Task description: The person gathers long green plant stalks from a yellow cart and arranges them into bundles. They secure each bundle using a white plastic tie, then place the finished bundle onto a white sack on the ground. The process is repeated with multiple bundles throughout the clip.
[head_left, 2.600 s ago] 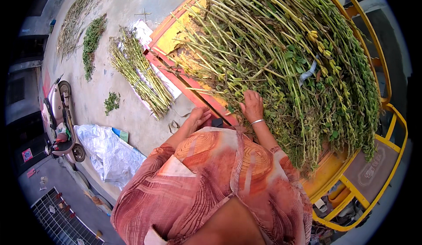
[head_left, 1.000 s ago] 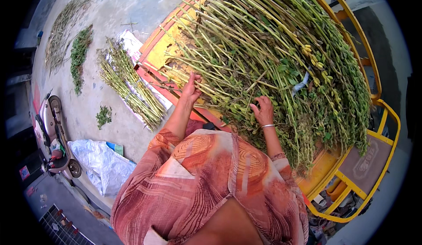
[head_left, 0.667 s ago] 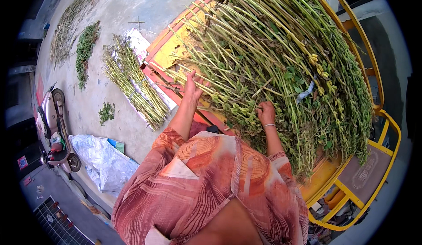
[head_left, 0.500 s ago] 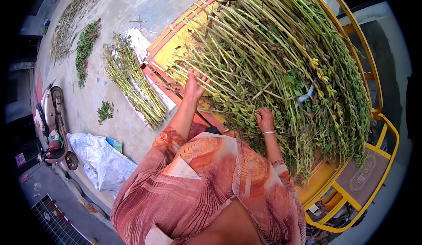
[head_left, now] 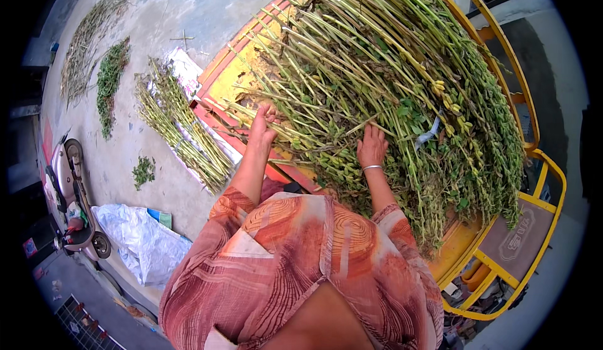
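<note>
A big heap of cut plant stalks (head_left: pixel 402 80), green and yellowish with leaves and pod-like growths, covers the yellow bed (head_left: pixel 235 80) of a cart. Most bare stalk ends point left; the leafy tops hang toward the right. At the heap's left edge, my left hand (head_left: pixel 264 124) has its fingers curled at some bare stalks; part of the grip is hidden. My right hand (head_left: pixel 372 146), with a pale bangle (head_left: pixel 372 167) at its wrist, lies on the near side of the heap, fingers stretched over the stalks. A strip of light blue cloth (head_left: pixel 428 134) rests among the stalks right of it.
Yellow rails (head_left: pixel 512 67) bound the cart's right side, beside a brown-backed seat (head_left: pixel 516 240). Left of the cart, bundled stalks (head_left: pixel 182 124) lie on a white sheet. A crumpled white sack (head_left: pixel 141 240), loose greenery (head_left: pixel 113 76) and a scooter (head_left: pixel 74 193) are farther left.
My right hand has moved up and slightly left, and its curled fingers have stretched out over the stalks. My left hand sits slightly left and lower; the whole view has shifted a little.
</note>
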Demonstrator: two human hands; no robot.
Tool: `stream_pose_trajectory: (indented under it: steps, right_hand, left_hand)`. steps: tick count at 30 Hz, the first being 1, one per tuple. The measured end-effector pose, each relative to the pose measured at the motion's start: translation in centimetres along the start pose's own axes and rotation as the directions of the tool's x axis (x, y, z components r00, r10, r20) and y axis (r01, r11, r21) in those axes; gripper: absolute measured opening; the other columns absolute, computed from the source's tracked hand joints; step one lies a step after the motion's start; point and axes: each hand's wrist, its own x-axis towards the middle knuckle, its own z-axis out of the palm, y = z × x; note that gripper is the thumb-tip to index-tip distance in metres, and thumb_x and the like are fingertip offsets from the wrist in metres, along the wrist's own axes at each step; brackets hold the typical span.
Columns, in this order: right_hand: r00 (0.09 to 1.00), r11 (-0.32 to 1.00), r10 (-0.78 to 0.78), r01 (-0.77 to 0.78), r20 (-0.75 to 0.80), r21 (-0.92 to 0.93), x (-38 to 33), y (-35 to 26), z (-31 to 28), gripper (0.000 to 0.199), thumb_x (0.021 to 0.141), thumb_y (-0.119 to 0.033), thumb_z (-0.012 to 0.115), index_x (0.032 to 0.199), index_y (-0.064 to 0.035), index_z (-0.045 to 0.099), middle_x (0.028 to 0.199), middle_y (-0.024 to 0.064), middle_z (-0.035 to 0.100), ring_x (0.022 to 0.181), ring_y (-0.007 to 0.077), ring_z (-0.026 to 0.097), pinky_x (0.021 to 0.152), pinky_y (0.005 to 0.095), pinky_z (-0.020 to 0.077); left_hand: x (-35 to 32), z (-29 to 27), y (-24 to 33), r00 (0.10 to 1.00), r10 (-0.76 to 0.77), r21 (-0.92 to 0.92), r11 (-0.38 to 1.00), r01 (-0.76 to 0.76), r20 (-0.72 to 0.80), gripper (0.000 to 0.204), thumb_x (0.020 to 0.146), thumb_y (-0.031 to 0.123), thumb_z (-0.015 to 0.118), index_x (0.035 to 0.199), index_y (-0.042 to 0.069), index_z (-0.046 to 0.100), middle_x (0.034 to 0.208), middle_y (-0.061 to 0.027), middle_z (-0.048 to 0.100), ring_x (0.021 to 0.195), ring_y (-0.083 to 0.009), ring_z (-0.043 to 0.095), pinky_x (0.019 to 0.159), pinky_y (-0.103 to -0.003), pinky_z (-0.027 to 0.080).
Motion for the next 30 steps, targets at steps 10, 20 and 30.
stream_pose_trajectory:
  steps: [10,20,30]
  right_hand:
    - [0.987,0.997,0.072,-0.069,0.142,-0.026,1.6,-0.5,-0.2,0.035,0.079,-0.02,0.071,0.111,-0.0127,0.06,0.119,0.0095,0.051,0.114,0.0314,0.044,0.089,0.0488,0.037]
    - [0.956,0.914,-0.294,0.287,-0.021,0.285,-2.8,-6.1,-4.5,0.053,0.072,-0.024,0.076,0.121,-0.0189,0.056,0.124,0.0108,0.049,0.113,0.0318,0.045,0.09,0.0474,0.0373]
    - [0.966,0.846,0.035,0.107,-0.255,0.523,-7.3,3.6,-4.7,0.014,0.082,-0.003,0.062,0.096,-0.0034,0.065,0.079,0.0132,0.061,0.071,0.0311,0.061,0.063,0.0351,0.0488]
  left_hand:
    - [2.5,2.4,1.6,0.998,0.023,0.034,0.999,-0.025,0.067,0.034,0.099,0.04,0.042,0.097,0.007,0.05,0.106,-0.0135,0.061,0.07,-0.0173,0.049,0.06,-0.03,0.046]
    - [-5.6,5.5,1.7,0.907,0.096,0.141,0.976,-0.167,0.41,0.034,0.1,0.043,0.037,0.084,0.015,0.048,0.121,-0.0091,0.058,0.106,-0.0289,0.057,0.085,-0.056,0.046]
    - [-6.8,6.3,1.6,0.906,0.179,0.008,0.98,-0.197,0.383,0.04,0.099,0.045,0.037,0.076,0.013,0.043,0.073,-0.0036,0.051,0.075,-0.0238,0.054,0.079,-0.053,0.048]
